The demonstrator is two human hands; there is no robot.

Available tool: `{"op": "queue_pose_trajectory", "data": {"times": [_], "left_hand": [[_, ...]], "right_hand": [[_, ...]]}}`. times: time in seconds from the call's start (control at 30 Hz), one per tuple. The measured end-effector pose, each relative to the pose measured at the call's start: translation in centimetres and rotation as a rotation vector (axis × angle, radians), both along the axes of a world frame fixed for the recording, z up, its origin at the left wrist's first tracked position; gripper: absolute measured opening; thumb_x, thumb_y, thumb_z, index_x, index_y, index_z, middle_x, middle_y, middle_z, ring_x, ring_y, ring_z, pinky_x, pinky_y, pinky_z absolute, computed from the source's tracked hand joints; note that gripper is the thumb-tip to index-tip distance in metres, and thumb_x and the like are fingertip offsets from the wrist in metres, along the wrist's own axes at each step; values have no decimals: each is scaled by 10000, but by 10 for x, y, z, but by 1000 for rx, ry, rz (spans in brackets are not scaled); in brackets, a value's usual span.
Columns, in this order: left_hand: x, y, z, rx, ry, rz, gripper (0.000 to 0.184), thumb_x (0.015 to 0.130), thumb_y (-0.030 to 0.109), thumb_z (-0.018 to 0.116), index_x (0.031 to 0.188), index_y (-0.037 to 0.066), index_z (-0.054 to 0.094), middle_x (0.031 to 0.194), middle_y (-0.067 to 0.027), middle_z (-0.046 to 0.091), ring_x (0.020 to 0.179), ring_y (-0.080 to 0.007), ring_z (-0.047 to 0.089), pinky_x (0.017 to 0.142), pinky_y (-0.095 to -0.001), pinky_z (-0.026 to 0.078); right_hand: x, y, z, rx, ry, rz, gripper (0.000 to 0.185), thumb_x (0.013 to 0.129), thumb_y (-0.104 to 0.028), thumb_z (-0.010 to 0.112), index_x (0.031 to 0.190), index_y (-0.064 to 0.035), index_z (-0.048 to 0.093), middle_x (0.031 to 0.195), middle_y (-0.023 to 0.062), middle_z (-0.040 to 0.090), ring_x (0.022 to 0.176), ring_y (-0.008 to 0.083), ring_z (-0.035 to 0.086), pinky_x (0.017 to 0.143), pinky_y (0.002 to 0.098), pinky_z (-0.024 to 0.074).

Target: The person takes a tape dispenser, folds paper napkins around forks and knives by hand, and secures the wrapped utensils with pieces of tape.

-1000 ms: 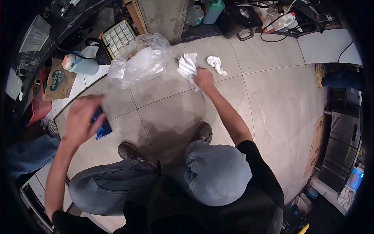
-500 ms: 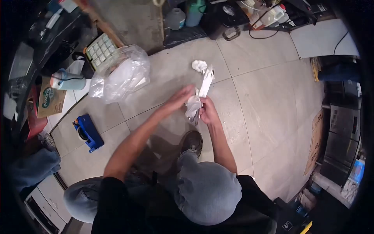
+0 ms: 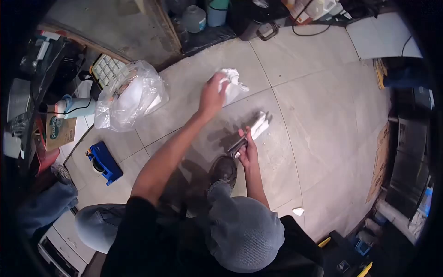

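My left hand [image 3: 212, 96] reaches forward over the floor, its fingers curled against crumpled white paper [image 3: 235, 83]; part of the paper is behind the fingers. Nearer to me, my right hand [image 3: 249, 151] is closed around a bundle of slim metal cutlery [image 3: 236, 146]. White paper wrapping [image 3: 260, 125] covers the far end of that bundle. Its dark, shiny handles stick out on the near side, above my shoe [image 3: 224, 170]. The kinds of cutlery inside the wrapping are hidden.
On the tiled floor to the left are a blue tape dispenser [image 3: 104, 162] and a clear plastic bag [image 3: 134, 97]. A small white scrap [image 3: 298, 211] lies at my right. Bottles [image 3: 194, 19] and a black bin [image 3: 260, 18] stand at the back.
My left hand has moved away from the bundle, forward to the crumpled paper on the floor. The bundle has tilted in my right hand, its wrapped end now pointing farther right.
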State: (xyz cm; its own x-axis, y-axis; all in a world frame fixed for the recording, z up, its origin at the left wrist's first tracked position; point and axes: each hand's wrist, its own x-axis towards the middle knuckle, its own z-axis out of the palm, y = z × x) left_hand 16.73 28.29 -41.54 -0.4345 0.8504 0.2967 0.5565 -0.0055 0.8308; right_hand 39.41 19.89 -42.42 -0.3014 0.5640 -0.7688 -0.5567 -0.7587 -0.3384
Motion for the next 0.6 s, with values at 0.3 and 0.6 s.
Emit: {"op": "queue_pose_trajectory", "data": {"times": [0.3,0.6], "left_hand": [[39,14,-99,-394,568,-283,316,887,289,510,1118,107,627,1164,-191,612,1049,-340,605,912,-520,453],[-176,-235,138,-68,723,-714,310,774,398,619,802,94,565,748,-102,574,637,-302,625,541,-439,492]], "right_hand": [[16,-27,39,192,-362,155,618,948,-390,583,1448,-88,381,1383,157,482,717,104,490,584,244,431],[32,-33,18,180,-347,488,612,968,-460,555,1506,-293,315,1358,68,508,467,21,318,389,176,264]]}}
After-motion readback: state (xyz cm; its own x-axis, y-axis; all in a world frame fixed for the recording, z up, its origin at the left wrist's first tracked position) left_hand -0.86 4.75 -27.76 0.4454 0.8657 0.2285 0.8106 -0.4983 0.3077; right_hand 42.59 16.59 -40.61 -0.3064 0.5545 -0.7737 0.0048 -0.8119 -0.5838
